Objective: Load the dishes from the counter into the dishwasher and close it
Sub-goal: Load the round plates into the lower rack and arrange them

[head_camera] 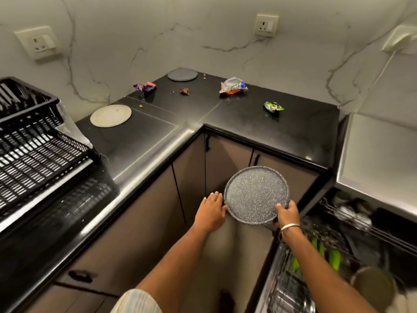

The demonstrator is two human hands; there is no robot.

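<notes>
Plate in hand, speckled grey, we hold it in the air in front of the cabinet doors, between counter and open dishwasher. Our right hand pinches its lower right rim, thumb on top; our left hand rests flat-fingered against the left edge, only steadying. We should tilt it upright, swing right, and slide it between free prongs, clear of the dishes already racked. Two more plates wait on the counter.
</notes>
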